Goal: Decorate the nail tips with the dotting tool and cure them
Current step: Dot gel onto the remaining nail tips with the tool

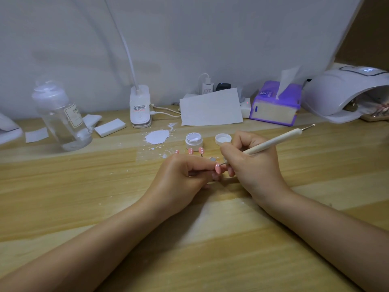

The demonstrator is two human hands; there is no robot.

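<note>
My left hand point(181, 175) pinches a pink nail tip point(218, 169) just above the wooden table. My right hand point(250, 165) grips a cream dotting tool point(273, 142) like a pen, and its metal point touches the top of that tip. Behind my hands stand three more pink nail tips point(195, 151) on small stands, two of them with white dots. An open white gel jar point(193, 140) sits beyond them, its lid point(223, 139) lying to the right. The white curing lamp point(347, 95) stands at the far right, display lit.
A clear pump bottle point(61, 116) stands at the left with white pads point(109, 127) near it. A white paint patch point(157, 137) marks the table centre. A lamp clamp base point(140, 108), a paper sheet point(210, 108) and a purple tissue box point(275, 104) line the back.
</note>
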